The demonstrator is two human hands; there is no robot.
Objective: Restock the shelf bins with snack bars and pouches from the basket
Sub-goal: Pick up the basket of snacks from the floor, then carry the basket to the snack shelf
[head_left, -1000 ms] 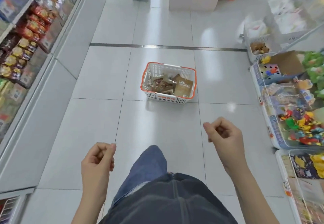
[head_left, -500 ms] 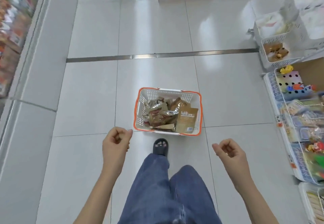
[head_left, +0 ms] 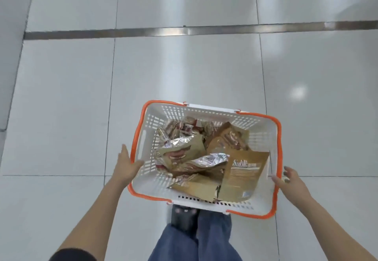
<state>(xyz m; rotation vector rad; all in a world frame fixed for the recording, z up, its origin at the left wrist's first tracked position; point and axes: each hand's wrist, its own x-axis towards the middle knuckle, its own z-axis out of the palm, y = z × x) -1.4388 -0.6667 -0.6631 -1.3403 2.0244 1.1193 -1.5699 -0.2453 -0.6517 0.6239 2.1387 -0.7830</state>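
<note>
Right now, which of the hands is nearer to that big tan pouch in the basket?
Right. The right hand is at the basket's right rim, just beside the tan pouch; the left hand is at the opposite, left rim.

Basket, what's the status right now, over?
Left hand open at basket left rim; right hand open at right rim. Snack pouches inside. Nothing in the way.

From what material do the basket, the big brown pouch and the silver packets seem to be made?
The basket looks like moulded white plastic with slotted walls and an orange rim. The big brown pouch looks like matt kraft paper, perhaps laminated. The silver packets look like metallic foil film: crinkled, with bright glints.
</note>
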